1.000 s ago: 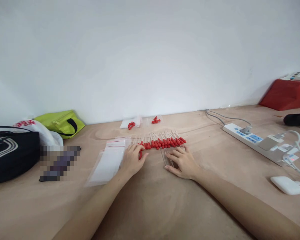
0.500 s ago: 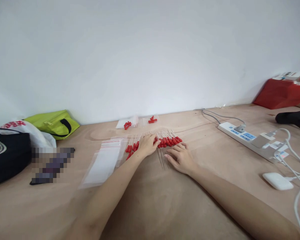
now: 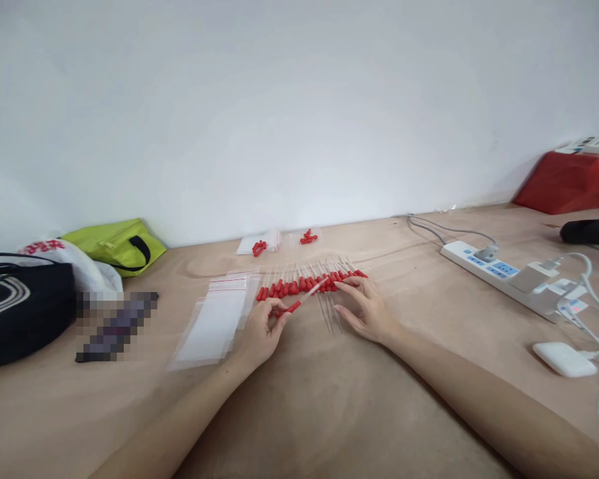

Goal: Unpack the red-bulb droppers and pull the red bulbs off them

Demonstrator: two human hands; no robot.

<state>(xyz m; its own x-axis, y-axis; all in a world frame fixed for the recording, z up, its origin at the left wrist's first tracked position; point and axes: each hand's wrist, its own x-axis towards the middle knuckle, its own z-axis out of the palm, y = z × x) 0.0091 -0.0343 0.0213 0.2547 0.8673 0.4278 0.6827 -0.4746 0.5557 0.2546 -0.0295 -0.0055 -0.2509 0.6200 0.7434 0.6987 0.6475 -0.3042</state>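
Observation:
My left hand [image 3: 263, 334] is closed in a pinch on a dropper [image 3: 293, 307] with a red rubber bulb, its pale clear tube slanting up to the right. Behind it lies a row of similar droppers [image 3: 293, 287], red bulbs toward me and thin tubes pointing to the wall. My right hand [image 3: 367, 310] rests at the right end of this row, thumb and fingers apart, fingertips close to the bulbs. Whether they touch them I cannot tell. A few thin tubes [image 3: 328, 314] point toward me between the hands. Clear zip bags [image 3: 214, 319] lie left of the row.
Two small groups of red bulbs [image 3: 259, 248] lie on bags near the wall. At the right are a power strip [image 3: 479, 266] with cables and a white charger [image 3: 564, 359]. A lime-green bag [image 3: 114, 245] and a black bag [image 3: 24, 313] stand at the left.
My left hand has moved from on top of the row toward me and to the left, now with a dropper in it. My right hand stays nearly in place. The view has shifted slightly.

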